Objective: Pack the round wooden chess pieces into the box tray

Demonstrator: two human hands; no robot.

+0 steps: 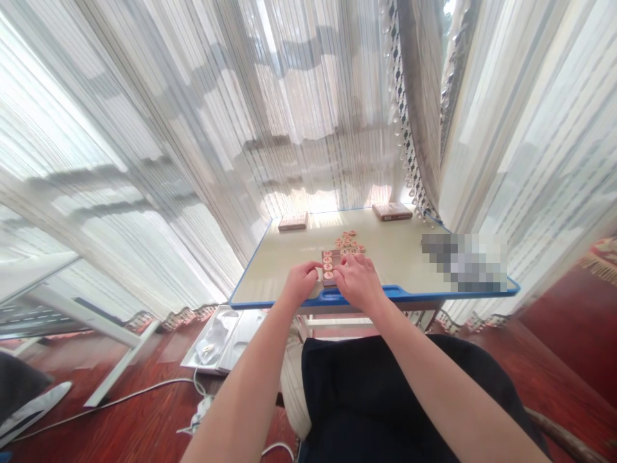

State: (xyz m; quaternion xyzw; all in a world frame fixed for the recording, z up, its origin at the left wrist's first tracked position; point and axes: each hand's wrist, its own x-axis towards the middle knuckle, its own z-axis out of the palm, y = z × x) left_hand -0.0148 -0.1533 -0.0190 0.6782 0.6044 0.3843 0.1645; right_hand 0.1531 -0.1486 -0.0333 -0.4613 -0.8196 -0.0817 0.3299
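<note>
A shallow box [330,281] lies near the front edge of the table, with a column of round Chinese chess pieces [328,260] along its left side. My left hand [303,283] is at the box's left edge, fingers curled, index finger and thumb against the side. Over the right part of the box, my right hand [357,278] has bent fingers and the thumb drawn in; whatever is under the fingertips is hidden. Just beyond these fingers sit more chess pieces [348,242], loosely grouped on the tabletop.
The pale table [270,270] has a raised blue rim [390,294]. Two flat boxes, one left [293,222] and one right [392,211], lie at its back. A blurred-out patch [465,262] covers the right end. Curtains [299,128] hang behind; a white cable [144,388] crosses the floor.
</note>
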